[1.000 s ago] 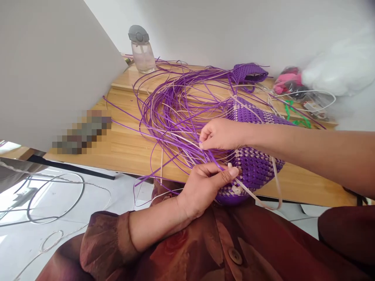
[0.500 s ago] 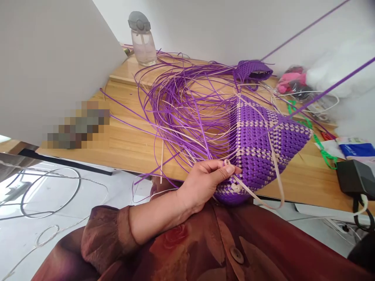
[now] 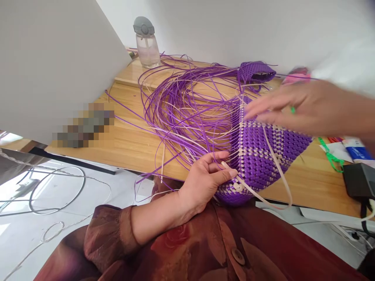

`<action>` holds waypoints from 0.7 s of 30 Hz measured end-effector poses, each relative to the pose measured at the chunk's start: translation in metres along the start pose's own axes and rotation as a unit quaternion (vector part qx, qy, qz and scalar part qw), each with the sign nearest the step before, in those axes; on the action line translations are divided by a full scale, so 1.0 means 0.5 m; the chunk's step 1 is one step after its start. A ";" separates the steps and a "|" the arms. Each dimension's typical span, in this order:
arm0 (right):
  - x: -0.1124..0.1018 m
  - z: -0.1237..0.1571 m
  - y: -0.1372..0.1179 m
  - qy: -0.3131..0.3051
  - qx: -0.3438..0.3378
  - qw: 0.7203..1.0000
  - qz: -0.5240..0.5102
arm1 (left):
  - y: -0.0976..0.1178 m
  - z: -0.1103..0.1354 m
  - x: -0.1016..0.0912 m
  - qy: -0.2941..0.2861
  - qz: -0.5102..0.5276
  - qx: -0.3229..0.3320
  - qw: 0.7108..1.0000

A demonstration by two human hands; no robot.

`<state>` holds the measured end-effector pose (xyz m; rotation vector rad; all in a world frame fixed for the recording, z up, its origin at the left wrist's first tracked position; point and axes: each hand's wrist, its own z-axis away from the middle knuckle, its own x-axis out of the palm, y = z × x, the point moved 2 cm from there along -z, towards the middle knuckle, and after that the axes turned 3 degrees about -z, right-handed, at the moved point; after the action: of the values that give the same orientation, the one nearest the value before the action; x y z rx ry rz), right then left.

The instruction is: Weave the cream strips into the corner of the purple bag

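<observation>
Left hand (image 3: 205, 181) pinches the weave (image 3: 260, 156) edge, right hand (image 3: 295, 107) hovers open and empty; any slack grip risks loosening those cream strips (image 3: 272, 156).

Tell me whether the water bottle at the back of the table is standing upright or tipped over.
Upright. The water bottle stands on its base on the table, grey cap on top.
</observation>
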<state>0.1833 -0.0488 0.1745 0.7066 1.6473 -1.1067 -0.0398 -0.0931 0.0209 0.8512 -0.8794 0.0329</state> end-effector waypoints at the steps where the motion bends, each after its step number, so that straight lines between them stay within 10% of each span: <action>1: 0.033 -0.002 -0.027 -0.056 -0.065 0.996 -0.011 | 0.000 0.000 0.001 -0.003 -0.002 0.009 1.000; 7: 0.162 -0.017 -0.091 -0.178 -0.218 0.956 -0.090 | 0.003 -0.004 0.013 -0.044 0.010 0.055 0.997; 21: 0.114 0.052 -0.111 -0.124 -0.037 0.991 -0.041 | 0.006 0.002 0.002 -0.003 -0.012 -0.025 1.000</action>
<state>0.1274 -0.0983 0.1368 0.4376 1.5049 -1.1373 -0.0407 -0.0920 0.0238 0.8157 -0.8720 -0.0113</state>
